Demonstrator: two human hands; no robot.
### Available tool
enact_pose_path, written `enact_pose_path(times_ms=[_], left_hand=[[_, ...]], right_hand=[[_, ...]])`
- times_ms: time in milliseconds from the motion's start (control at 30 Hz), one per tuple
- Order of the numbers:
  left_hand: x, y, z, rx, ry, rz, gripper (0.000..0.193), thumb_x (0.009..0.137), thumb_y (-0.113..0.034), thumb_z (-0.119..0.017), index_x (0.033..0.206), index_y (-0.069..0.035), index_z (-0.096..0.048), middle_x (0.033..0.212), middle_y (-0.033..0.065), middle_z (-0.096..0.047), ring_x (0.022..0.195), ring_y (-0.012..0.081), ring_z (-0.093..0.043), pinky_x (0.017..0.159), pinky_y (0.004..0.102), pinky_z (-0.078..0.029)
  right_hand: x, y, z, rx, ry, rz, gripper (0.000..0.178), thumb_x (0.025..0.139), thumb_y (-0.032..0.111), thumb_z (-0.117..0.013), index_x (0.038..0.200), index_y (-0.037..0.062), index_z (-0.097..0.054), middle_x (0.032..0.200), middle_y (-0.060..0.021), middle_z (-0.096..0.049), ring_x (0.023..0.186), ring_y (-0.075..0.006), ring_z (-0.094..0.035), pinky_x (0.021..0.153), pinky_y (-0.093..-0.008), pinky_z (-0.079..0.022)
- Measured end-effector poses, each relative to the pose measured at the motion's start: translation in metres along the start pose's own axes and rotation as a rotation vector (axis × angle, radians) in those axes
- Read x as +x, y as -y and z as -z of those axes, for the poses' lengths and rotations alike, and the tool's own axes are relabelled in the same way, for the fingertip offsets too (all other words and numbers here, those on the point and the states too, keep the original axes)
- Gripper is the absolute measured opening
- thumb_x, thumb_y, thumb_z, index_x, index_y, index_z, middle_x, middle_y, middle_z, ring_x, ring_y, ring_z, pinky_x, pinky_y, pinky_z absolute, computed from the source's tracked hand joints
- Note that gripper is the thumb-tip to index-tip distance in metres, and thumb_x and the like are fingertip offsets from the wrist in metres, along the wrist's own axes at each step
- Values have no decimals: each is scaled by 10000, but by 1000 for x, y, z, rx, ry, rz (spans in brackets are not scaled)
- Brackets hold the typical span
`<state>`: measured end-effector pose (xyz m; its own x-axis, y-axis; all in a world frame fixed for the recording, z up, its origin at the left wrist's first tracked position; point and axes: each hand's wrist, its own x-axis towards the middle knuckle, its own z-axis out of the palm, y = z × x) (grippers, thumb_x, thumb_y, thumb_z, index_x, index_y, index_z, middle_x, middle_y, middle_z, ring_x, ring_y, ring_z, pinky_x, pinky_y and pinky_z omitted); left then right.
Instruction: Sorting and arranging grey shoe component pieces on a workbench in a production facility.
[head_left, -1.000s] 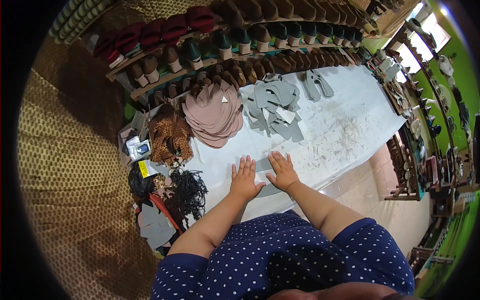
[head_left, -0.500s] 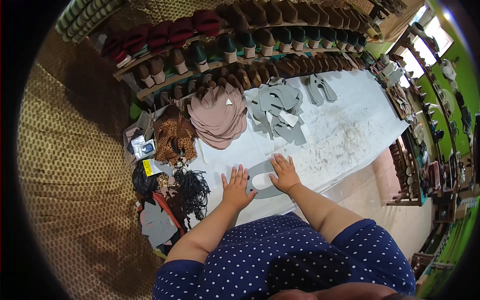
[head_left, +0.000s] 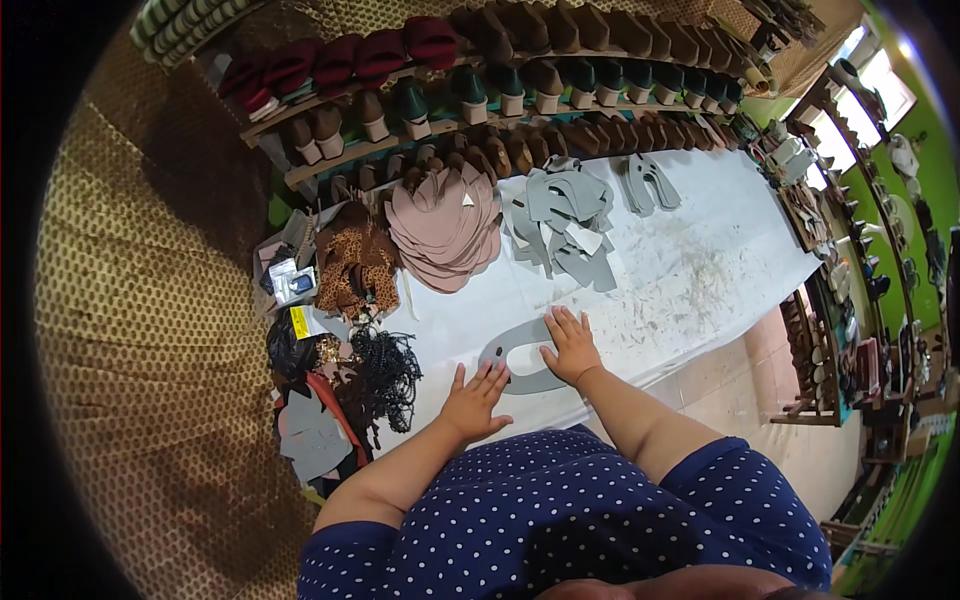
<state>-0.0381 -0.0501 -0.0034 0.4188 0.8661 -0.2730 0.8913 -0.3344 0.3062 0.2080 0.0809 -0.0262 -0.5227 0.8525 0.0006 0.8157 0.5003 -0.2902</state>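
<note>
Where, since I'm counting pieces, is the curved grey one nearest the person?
In the head view, the curved grey piece lies on the white tabletop just below and right of centre, between the left hand and the right hand.

In front of you, a flat grey piece (head_left: pixel 530 384) lies on the white tabletop (head_left: pixel 455 325), its band curving around an elongated opening, a small dark spot at its left bend.

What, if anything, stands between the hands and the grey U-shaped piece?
Nothing visible. The right hand overlaps the right part of the grey U-shaped piece, and the left hand's fingertips are at its left edge. The pink pile and grey pile lie farther off, beyond it.
</note>
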Motion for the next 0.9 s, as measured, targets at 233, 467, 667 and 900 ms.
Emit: enact_pose_path(times_ms=[233, 467, 667, 900], left_hand=[[2, 3, 3, 29, -25, -22, 904, 884, -594, -575, 1583, -102, -282, 1673, 91, -228, 1545, 296, -190, 1190, 664, -54], [2, -2, 13, -32, -34, 75, 945, 871, -591, -586, 1595, -95, -237, 1687, 116, -161, 1552, 350, -135, 1191, 663, -31], [1, 1, 6, -42, -81, 41, 958, 878, -580, -584, 1592, -55, -220, 1681, 156, -155, 1554, 355, -119, 1219, 602, -40], [-1, 0, 8, -26, -119, 142, 975, 881, -573, -581, 1581, -5, -208, 1673, 190, -151, 1555, 350, -115, 1230, 570, -51]], right_hand=[[0, 0, 0, 8, -40, 12, 681, 909, 392, -619, 1490, 88, -439, 1576, -148, -384, 1485, -312, -310, 1224, -571, -156], [2, 1, 2, -1, -33, 9, 670, 911, 396, -614, 1484, 89, -451, 1571, -147, -393, 1485, -310, -314, 1226, -567, -153], [-1, 3, 3, -3, -19, -7, 672, 914, 397, -611, 1491, 93, -444, 1575, -139, -389, 1491, -303, -303, 1231, -557, -151], [1, 4, 1, -17, -34, 8, 677, 917, 400, -607, 1497, 96, -438, 1582, -131, -382, 1497, -295, -292, 1236, -555, -140]])
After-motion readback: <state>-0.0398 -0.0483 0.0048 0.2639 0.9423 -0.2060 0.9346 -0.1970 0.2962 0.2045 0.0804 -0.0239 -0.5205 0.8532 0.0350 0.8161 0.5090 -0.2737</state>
